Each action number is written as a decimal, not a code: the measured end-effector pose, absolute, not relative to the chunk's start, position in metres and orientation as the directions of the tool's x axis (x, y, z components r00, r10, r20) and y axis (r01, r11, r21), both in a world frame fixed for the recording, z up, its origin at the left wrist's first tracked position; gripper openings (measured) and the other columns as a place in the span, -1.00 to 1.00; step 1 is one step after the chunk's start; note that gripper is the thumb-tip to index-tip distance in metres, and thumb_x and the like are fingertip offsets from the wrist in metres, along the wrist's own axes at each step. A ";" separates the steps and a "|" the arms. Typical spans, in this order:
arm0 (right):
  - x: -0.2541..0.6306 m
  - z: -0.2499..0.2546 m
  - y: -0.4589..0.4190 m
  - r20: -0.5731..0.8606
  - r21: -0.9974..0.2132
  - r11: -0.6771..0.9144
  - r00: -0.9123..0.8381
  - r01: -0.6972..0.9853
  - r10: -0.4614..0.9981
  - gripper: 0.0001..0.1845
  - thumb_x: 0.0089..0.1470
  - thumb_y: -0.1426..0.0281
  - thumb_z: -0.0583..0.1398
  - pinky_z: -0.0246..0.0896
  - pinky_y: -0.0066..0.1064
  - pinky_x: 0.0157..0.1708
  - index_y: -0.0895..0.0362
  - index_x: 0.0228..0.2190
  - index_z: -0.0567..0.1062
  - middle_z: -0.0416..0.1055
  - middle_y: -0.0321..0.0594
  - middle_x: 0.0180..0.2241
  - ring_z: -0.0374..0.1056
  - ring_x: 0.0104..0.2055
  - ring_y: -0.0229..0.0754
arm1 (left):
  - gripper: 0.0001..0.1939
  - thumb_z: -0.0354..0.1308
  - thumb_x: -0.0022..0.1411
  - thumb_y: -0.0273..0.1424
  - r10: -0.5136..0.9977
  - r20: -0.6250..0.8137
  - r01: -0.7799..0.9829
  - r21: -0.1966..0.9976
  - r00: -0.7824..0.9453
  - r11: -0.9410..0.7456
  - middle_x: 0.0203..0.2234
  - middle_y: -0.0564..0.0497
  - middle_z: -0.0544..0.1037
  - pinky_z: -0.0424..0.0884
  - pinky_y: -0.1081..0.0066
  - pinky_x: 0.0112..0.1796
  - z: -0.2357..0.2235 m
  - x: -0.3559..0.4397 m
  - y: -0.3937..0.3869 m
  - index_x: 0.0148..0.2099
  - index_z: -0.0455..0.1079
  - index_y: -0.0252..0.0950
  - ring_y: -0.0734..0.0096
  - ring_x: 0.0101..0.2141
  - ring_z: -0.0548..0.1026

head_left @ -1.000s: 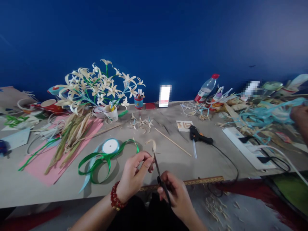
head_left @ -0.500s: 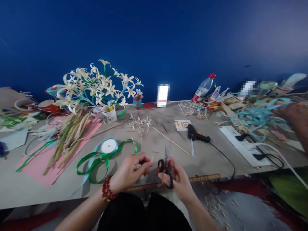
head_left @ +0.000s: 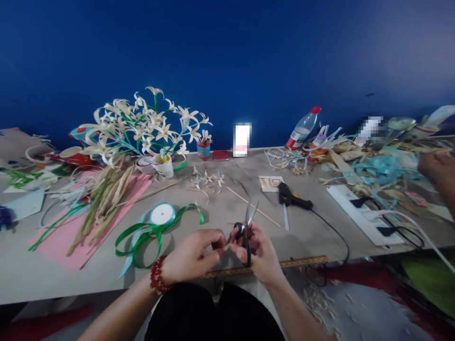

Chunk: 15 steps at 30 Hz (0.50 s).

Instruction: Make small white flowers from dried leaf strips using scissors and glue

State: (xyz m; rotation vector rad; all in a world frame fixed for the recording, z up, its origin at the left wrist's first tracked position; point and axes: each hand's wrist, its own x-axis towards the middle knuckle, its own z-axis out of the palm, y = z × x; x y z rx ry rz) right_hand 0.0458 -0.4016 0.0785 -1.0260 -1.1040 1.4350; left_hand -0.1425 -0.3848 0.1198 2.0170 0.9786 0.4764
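Observation:
My left hand (head_left: 201, 253), with a red bead bracelet at the wrist, pinches a small pale strip (head_left: 227, 246) that looks like dried husk. The strip's tip reaches the thumb of my right hand (head_left: 261, 253). Scissors (head_left: 248, 232) with black handles sit in my right hand, blades pointing up and away from me and spread a little. To the left lies a loop of green ribbon (head_left: 156, 232) with a ribbon spool (head_left: 162, 214). Several small pale flowers (head_left: 209, 179) lie beyond my hands, near a thin stick (head_left: 249, 203).
At the back left, cream flowers (head_left: 163, 130) stand in a paper cup (head_left: 163, 166). Dried husks (head_left: 103, 203) lie on pink paper (head_left: 67, 246). On the right are a glue gun (head_left: 293, 198), a power strip (head_left: 362, 218), a bottle (head_left: 305, 128) and another person's hand (head_left: 435, 168).
My hands have come together, so the pale strip now reaches my right thumb. The scissor blades have spread apart. At the far right, the other person's hand has shifted slightly right.

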 end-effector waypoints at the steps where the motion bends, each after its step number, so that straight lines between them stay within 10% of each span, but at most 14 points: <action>1: 0.046 0.079 -0.401 -0.046 -0.974 -0.075 -0.139 -0.212 0.989 -0.54 -0.23 0.36 0.45 0.30 -0.50 -0.34 0.07 -0.32 0.34 0.42 -0.36 -0.40 0.36 -0.40 -0.30 | -0.88 0.01 0.12 -0.57 0.773 -0.018 0.459 0.814 0.634 -0.357 -0.45 0.11 0.44 0.25 0.51 -0.36 0.119 -0.142 -0.384 -0.35 0.31 -0.26 0.44 -0.40 0.39; 9: 0.049 0.075 -0.401 -0.032 -0.986 -0.049 -0.103 -0.158 0.994 -0.60 -0.19 0.32 0.42 0.25 -0.49 -0.42 0.08 -0.38 0.34 0.43 -0.33 -0.45 0.34 -0.45 -0.27 | -0.90 0.05 0.13 -0.55 0.810 -0.003 0.357 0.899 0.586 -0.255 -0.47 0.06 0.45 0.28 0.46 -0.32 0.118 -0.140 -0.381 -0.38 0.34 -0.28 0.40 -0.39 0.40; 15: 0.041 0.074 -0.406 -0.061 -0.964 -0.061 -0.010 -0.258 0.998 -0.63 -0.14 0.29 0.41 0.19 -0.50 -0.44 0.09 -0.36 0.35 0.42 -0.32 -0.44 0.30 -0.45 -0.29 | -0.85 0.19 0.23 -0.35 0.934 -0.027 -0.142 0.986 0.356 0.083 -0.53 0.09 0.41 0.29 0.47 -0.38 0.098 -0.129 -0.387 -0.33 0.32 -0.31 0.48 -0.49 0.37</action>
